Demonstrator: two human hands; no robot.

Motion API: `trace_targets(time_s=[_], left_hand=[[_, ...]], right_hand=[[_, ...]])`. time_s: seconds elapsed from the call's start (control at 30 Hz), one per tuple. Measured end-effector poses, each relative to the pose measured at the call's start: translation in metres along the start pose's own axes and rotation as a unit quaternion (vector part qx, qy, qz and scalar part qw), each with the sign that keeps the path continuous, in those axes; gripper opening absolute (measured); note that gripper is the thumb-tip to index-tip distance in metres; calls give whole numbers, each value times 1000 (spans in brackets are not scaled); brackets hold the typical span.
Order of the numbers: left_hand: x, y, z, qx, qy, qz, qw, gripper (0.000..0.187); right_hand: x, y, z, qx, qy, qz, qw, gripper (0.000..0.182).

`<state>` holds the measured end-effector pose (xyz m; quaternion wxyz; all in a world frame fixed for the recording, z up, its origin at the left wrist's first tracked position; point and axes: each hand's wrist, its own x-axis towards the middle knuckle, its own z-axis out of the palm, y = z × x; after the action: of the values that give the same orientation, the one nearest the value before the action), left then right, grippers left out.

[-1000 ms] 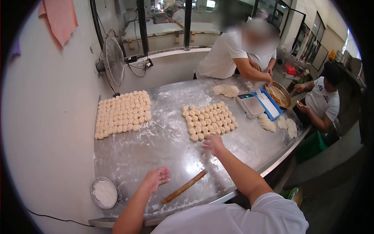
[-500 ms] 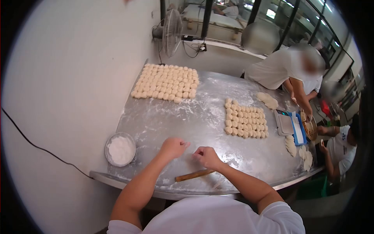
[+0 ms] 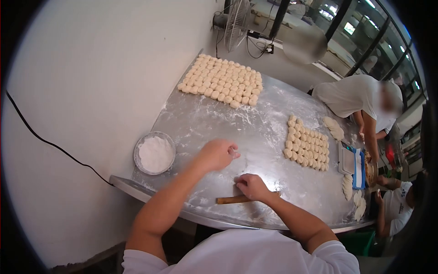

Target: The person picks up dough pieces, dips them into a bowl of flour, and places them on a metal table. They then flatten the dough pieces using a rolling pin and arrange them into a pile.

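Observation:
Over the metal table (image 3: 200,123), my left hand (image 3: 218,154) has its fingers curled together; whatever lies in them is too small to make out. Nearer the table's front edge, my right hand (image 3: 254,187) is closed in a pinch, with its contents hidden. A wooden rolling pin (image 3: 230,199) lies just below and partly behind my right hand and wrist. Left of my left hand stands a clear bowl of white flour (image 3: 156,153). Rows of dough balls (image 3: 221,80) cover the table's far left part, and a smaller block of dough balls (image 3: 306,144) sits right of my hands.
At the right are a scale (image 3: 346,160), a blue tray (image 3: 360,169), flattened dough pieces (image 3: 334,129) and a round pan of filling (image 3: 370,171). Two people work there, one leaning over the table (image 3: 356,98). A fan (image 3: 237,25) stands by the back wall.
The view has turned, so the table's contents appear shifted. My left hand has moved forward, away from my right hand, which stays low near the rolling pin.

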<state>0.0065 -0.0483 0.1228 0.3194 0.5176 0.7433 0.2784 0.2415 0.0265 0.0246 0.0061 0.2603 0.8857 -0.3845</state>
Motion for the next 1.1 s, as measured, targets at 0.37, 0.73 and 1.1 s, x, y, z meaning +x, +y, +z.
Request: trace_targets(time_s=[0.37,0.73,1.1], left_hand=[[3,-107,-140,-90,321,-131,934,22],[-8,-138,-150,-86,325,-122,934,20],[-8,-138,-152,-26,294,-159,942,18]], right_hand=[[239,-11,-68,-195,138,-1,971,64],[342,19,-56,-283,214,4,935,35],[322,37,-68,147,317,38,936,18]])
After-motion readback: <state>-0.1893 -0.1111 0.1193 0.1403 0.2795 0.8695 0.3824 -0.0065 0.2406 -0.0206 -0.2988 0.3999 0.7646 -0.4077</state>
